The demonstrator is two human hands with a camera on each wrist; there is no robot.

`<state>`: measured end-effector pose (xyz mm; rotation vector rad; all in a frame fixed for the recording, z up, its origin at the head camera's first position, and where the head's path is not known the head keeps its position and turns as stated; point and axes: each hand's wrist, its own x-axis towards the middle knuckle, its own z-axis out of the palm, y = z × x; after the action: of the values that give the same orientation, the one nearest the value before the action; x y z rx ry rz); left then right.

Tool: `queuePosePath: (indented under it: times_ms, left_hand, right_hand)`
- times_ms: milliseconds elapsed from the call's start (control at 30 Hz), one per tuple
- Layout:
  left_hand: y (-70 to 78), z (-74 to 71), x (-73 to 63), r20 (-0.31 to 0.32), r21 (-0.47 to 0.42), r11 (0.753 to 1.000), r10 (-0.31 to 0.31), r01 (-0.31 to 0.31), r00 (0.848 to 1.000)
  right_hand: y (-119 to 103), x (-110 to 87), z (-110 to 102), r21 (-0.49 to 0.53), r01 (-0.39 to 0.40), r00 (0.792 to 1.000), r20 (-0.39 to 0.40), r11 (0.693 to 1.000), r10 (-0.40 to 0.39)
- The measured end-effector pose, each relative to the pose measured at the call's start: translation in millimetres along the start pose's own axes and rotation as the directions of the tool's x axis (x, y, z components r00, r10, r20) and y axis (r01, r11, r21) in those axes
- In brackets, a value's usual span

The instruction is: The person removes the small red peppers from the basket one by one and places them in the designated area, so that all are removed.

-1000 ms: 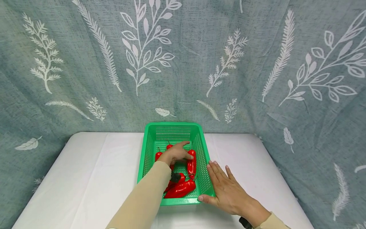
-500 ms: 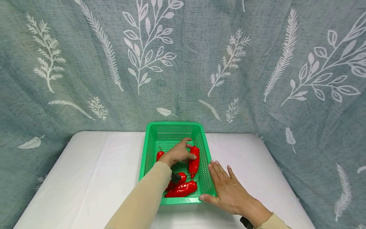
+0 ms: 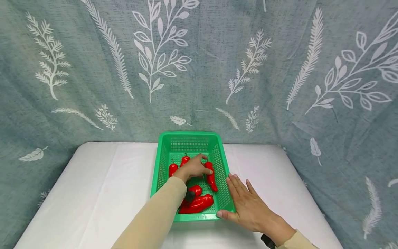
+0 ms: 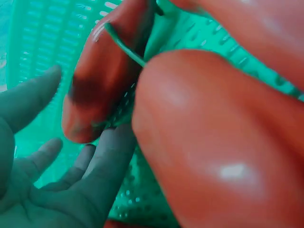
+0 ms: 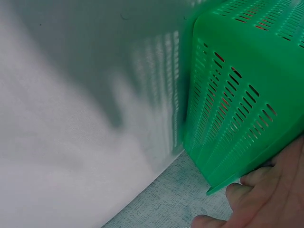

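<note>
A green plastic basket (image 3: 199, 217) on the white-covered table holds several red peppers. My left hand (image 3: 194, 168) reaches into it, thumb and fingers at the upper end of a long red pepper (image 3: 211, 178) by the right wall. In the left wrist view that pepper (image 4: 107, 66) lies with a fingertip at its lower end, while the thumb (image 4: 33, 97) stands apart from it. A larger-looking pepper (image 4: 213, 128) fills the near side there. My right hand (image 3: 248, 209) lies flat, fingers straight, along the basket's right rim near the front corner.
Two peppers lie across the front of the basket, the nearer one (image 3: 199, 203) glossy. Two more stand at the left and back, partly hidden by my left arm: one pepper (image 3: 173, 169) and another (image 3: 185, 159). Behind the table hangs a patterned grey-green cloth (image 3: 199, 86).
The pepper by the right wall was raised a little at my left hand and now lies lower, its lower end swung right. The right hand has stayed on the rim.
</note>
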<state>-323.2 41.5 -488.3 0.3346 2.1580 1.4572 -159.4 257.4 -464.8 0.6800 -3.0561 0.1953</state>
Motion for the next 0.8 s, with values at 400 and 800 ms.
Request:
queuePosePath:
  times_ms: [400,800]
  left_hand:
    - [0.3,8.4,3.9,-0.004,-0.009,1.000,0.022,-0.022,1.000]
    - [0.5,-0.9,4.9,0.021,-0.251,0.965,0.078,-0.070,0.997]
  right_hand:
    - [-1,0.3,-2,-0.007,-0.008,1.000,0.011,1.000,0.008]
    - [-2,0.8,-3,-0.007,-0.006,1.000,0.012,1.000,0.006]
